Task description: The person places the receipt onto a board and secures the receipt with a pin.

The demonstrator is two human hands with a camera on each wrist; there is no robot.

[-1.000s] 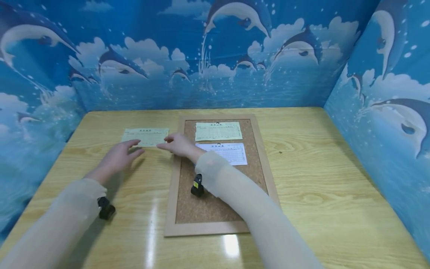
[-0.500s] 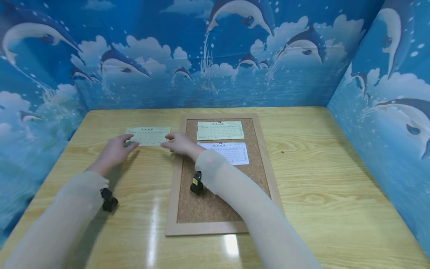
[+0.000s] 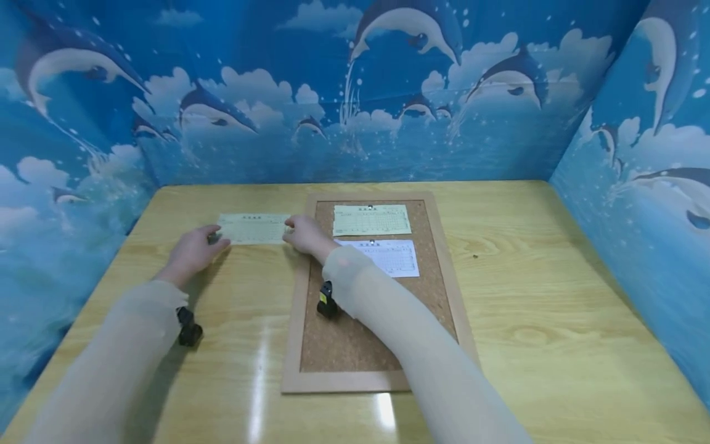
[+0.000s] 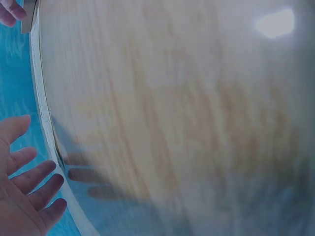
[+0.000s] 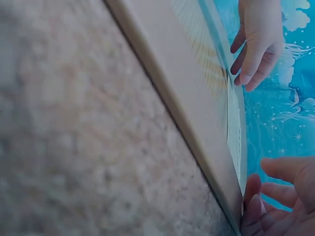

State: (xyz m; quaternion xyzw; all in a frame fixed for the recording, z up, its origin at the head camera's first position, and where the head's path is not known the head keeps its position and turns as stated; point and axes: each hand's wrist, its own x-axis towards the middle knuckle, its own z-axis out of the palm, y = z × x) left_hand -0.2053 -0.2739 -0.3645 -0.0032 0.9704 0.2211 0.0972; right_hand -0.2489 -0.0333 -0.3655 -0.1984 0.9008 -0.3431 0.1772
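Note:
A pale green printed paper slip (image 3: 252, 229) lies flat on the table in the head view, left of a wood-framed cork board (image 3: 346, 345). My left hand (image 3: 191, 253) is at the slip's left edge; its fingers spread apart in the left wrist view (image 4: 30, 191). At the slip's right edge is my right hand (image 3: 309, 237), reaching over the board's frame, thumb apart from its loosely bent fingers (image 5: 253, 206). Whether the fingertips touch the paper is unclear. Another green slip (image 3: 371, 221) and a white slip (image 3: 396, 260), partly hidden by the right arm, are on the board.
A silver pin (image 3: 370, 207) is at the top of the board's green slip, and another pin (image 3: 372, 242) at the top of the white one. Blue dolphin-print cloth (image 3: 249, 148) stands behind and beside the wood-grain table (image 3: 532, 296). A small dark mark (image 3: 475, 256) is right of the board.
My hands have moved apart, from over the loose green slip's ends out to its left and right edges. The head view has shifted slightly; the slips on the board stay in place.

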